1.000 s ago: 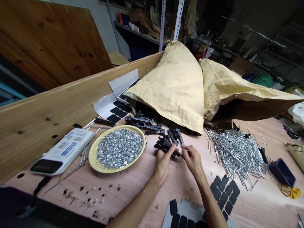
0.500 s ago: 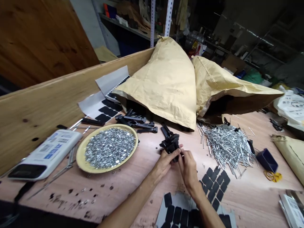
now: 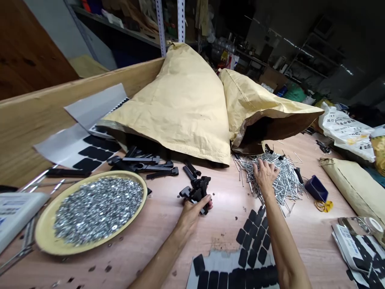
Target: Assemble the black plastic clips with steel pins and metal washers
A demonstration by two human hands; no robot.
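My left hand (image 3: 192, 214) is closed around a bunch of black plastic parts (image 3: 197, 189) above the middle of the table. Over at the right, my right hand (image 3: 265, 173) reaches onto a heap of thin silver metal pins (image 3: 287, 182), its fingers apart and touching the pile. Whether a pin lies between those fingers cannot be made out. Just beyond my left hand lie more black parts (image 3: 150, 164), partly under the mouth of a paper sack. Black rounded pads (image 3: 252, 237) lie between my forearms on the table and on a grey backing sheet (image 3: 221, 259).
A yellow bowl (image 3: 45, 237) of small silver metal pieces stands at the left beside a white device (image 3: 21, 208). Two large paper sacks (image 3: 186, 108) fill the back. A dark blue tray (image 3: 316, 188) and yellow bands (image 3: 324, 206) lie right of the pins.
My right hand has left the black parts and moved right, onto the pin heap. My left hand still holds the bunch. The view has turned to the right.
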